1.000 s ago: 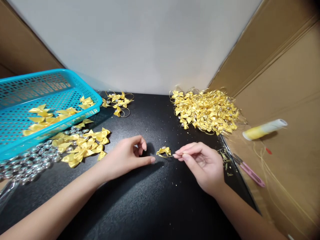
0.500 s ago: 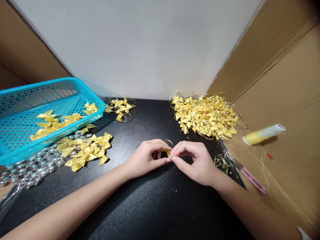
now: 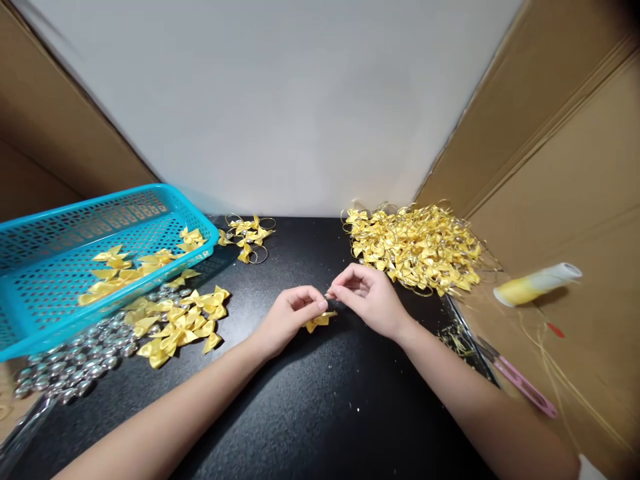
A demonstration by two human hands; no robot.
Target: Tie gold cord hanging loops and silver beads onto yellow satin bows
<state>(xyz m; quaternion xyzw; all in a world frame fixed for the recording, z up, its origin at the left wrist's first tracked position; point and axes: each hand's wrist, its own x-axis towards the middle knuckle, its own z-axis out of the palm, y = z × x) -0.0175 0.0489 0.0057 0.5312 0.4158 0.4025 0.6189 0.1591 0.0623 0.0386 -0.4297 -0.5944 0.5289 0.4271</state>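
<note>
My left hand [image 3: 293, 319] is closed in a pinch at the middle of the black table. Just under its fingertips shows a yellow ribbon bow [image 3: 319, 322], partly covered by the fingers. Close beside it, my right hand [image 3: 369, 299] has thumb and forefinger pressed together. Whatever is between those fingertips is too small to make out. A narrow gap separates the two hands.
A blue basket [image 3: 30, 333] with yellow bows stands at left. Beside it lie loose bows [image 3: 185, 327] and silver beads [image 3: 75, 363]. Finished-looking looped bows [image 3: 415, 250] are heaped back right. Pink-handled snips [image 3: 525, 387] and a yellow-white spool [image 3: 537, 285] lie right.
My hands, whose fingertips were together, have parted a little, the right one higher. The yellow bow now shows below my left fingers. The whole view has shifted slightly.
</note>
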